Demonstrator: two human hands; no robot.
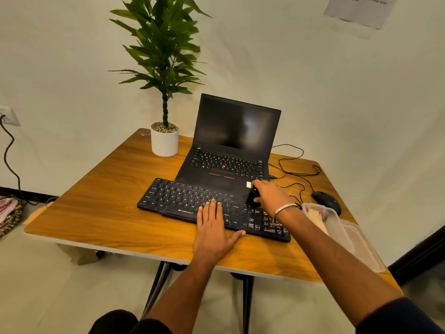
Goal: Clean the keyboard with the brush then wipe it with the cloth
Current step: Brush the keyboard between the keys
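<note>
your left hand (212, 231) lies flat, fingers straight, on the front edge of the keyboard (192, 203) at the table's (96, 213) centre. your right hand (269, 196), at 2 o'clock from it, curls around the black brush (252, 197) on the keys. the cloth (315, 216) sits in the plastic box (346, 235) at 3 o'clock.

Wooden table (101, 213) bearing a black keyboard (178, 201), an open laptop (231, 150) and a potted plant (165, 138). At right lie a mouse (326, 201) and a clear plastic container (346, 235).
</note>
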